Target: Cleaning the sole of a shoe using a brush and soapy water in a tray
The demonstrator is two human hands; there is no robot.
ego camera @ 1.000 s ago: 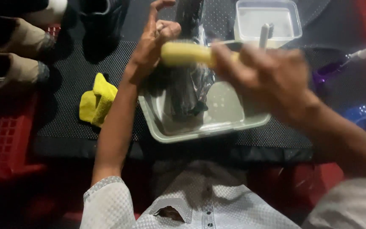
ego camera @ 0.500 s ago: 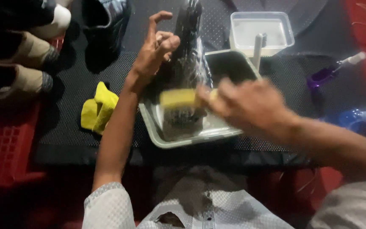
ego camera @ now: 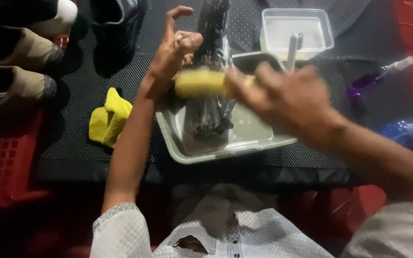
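Counter [ego camera: 72,157]: black dotted mat, red crates at its edges.
Tray [ego camera: 244,143]: grey, at the centre.
Shoe [ego camera: 211,71]: dark, wet, standing in the tray.
My left hand [ego camera: 170,52]: steadies the shoe, fingers partly open.
My right hand [ego camera: 283,95]: gripping the yellow brush [ego camera: 199,82] against the shoe.
Cloth [ego camera: 108,117]: yellow, at nine o'clock.
Tub [ego camera: 296,28]: clear, at one o'clock.

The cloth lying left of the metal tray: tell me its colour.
The cloth is bright yellow, seen in the head view.
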